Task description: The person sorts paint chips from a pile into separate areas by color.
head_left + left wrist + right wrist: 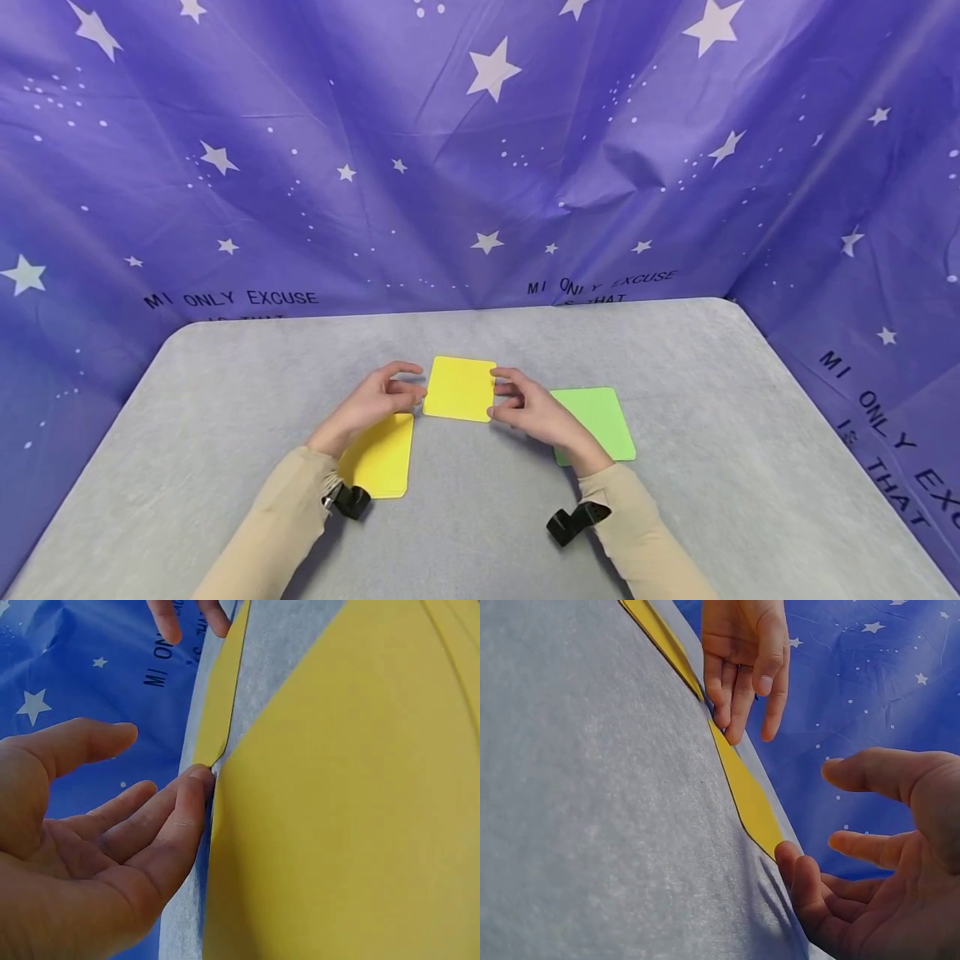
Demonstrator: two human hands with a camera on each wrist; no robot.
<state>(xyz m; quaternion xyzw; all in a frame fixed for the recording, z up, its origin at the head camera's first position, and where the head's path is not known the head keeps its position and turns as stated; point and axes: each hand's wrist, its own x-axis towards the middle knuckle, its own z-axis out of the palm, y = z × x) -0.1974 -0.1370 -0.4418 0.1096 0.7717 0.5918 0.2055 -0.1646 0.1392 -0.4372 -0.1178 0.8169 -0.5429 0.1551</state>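
Note:
A yellow square card (460,388) with rounded corners lies in the middle of the table, between the two hands. My left hand (375,398) is at its left edge. In the left wrist view, that hand's fingertips (201,777) touch the card's near corner while the thumb stands apart. On the opposite side, my right hand (534,410) has its fingertips (786,853) against the card's right edge, with its thumb raised off it. Under the left wrist lies a stack of yellow cards (388,462), partly covered. A green card (600,421) lies beside and partly behind the right hand.
The grey table (465,533) ends at the back against a purple curtain (420,208) with white stars and lettering. More curtain (847,250) hangs on the right side. Dark wrist cameras (573,522) sit on both beige sleeves.

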